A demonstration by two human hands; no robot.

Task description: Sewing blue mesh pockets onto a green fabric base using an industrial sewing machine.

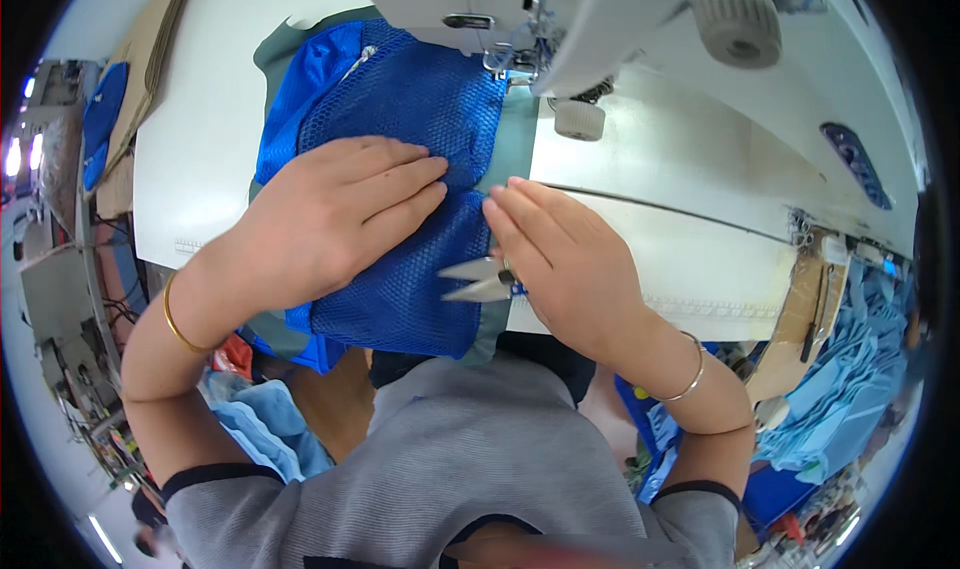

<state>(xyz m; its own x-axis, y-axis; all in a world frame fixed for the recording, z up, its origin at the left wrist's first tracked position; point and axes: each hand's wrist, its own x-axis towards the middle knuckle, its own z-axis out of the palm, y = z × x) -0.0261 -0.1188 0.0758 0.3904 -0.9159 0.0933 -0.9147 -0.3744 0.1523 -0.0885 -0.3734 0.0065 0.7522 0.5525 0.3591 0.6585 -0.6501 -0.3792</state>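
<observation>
Blue mesh fabric (400, 299) lies over a grey-green cloth piece (517, 134) on the sewing machine bed, its upper right edge at the presser foot (508, 69). My left hand (340, 209) rests flat on the mesh, fingers stretched out and holding nothing. Beside the mesh's right edge, my right hand (570, 254) presses its fingertips on the cloth. Tucked in that hand is a pair of thread snips (480, 281), blades spread and pointing left over the mesh. The right thumb and the snips' handle are mostly hidden under the hand.
The white sewing machine head (650, 29) spans the top right, with a round knob (738, 24). Light blue cloth pieces (840, 369) are piled at the right, and more blue cloth (265, 424) lies below the table at the left. Cardboard (150, 59) leans at the upper left.
</observation>
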